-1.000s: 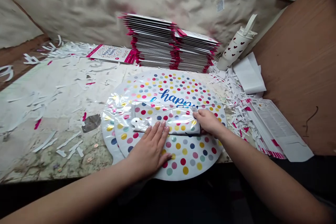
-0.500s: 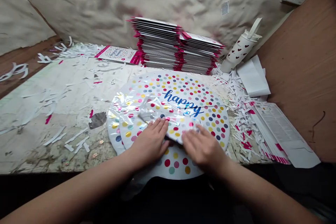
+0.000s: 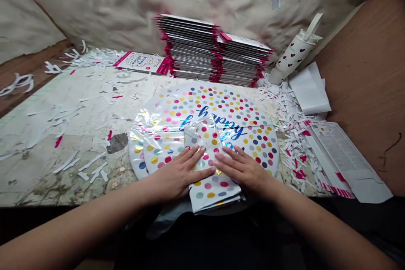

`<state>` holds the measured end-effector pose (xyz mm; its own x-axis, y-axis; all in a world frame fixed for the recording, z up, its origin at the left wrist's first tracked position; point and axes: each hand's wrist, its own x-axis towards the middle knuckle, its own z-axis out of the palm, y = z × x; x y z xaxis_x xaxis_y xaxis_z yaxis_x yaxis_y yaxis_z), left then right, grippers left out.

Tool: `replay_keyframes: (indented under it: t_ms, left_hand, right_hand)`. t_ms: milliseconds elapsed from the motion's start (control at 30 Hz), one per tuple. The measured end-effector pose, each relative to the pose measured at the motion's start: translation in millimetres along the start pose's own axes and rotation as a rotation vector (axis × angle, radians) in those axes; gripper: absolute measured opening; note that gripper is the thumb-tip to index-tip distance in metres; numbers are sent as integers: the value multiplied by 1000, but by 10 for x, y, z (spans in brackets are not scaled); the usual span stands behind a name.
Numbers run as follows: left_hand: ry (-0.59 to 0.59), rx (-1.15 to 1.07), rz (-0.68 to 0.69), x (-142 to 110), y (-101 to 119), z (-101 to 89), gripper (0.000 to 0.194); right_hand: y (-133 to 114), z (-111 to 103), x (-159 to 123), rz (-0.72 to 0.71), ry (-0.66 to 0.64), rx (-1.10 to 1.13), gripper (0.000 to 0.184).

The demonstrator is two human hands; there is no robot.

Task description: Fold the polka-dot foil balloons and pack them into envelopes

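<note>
A folded foil balloon (image 3: 210,192), white with coloured dots, lies as a narrow strip under both palms. My left hand (image 3: 182,173) presses on its left side, fingers stretched out flat. On the right edge rests my right hand (image 3: 245,168), also flat, its fingertips on the dotted foil. Beneath the strip spread flat round foil balloons (image 3: 259,128), overlapping, with the same dots and blue "happy" lettering. Part of that lettering is covered by the folded strip and my hands.
Two stacks of pink-edged packets (image 3: 193,50) stand at the back, beside a flat packet (image 3: 141,62). A white tumbler with hearts (image 3: 294,57) stands back right. White paper shreds (image 3: 287,122) litter both sides. Printed sleeves (image 3: 335,152) lie at right, near the brown panel (image 3: 363,80).
The near edge of the top balloon has been folded over into a narrower, upright strip. Both hands have flattened onto it, my left fingers spreading wider.
</note>
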<state>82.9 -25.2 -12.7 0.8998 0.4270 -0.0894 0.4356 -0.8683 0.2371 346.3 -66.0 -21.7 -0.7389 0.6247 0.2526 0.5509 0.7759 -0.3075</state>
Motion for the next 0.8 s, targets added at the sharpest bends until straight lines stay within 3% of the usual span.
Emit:
replay_keyframes:
  t_ms: [67, 133, 233, 367, 500, 567, 633, 700, 800]
  left_hand:
    - [57, 20, 28, -55, 14, 24, 57]
    - [159, -8, 18, -114, 30, 29, 45]
    - [237, -248, -118, -133, 6, -55, 33]
    - [113, -657, -508, 49, -159, -292, 19]
    - [62, -878, -820, 311, -340, -418, 29]
    - [1, -960, -906, 408, -390, -414, 27]
    - [-39, -997, -927, 465, -412, -396, 26]
    - [-62, -1029, -933, 468, -415, -391, 26]
    - [-2, -1061, -919, 355, -431, -440, 23]
  right_hand:
    - [12, -59, 80, 9, -131, 74, 42]
    - [35, -114, 151, 80, -180, 204, 34]
    - [117, -175, 286, 335, -171, 484, 26]
    - [325, -162, 513, 769, -70, 669, 21]
    - [460, -126, 658, 959, -20, 587, 26]
    - [420, -119, 704, 1023, 59, 504, 29]
    - [320, -86, 763, 952, 174, 344, 35]
    - [215, -9, 841, 750, 202, 145, 38]
    - [154, 151, 948, 551, 5, -16, 49]
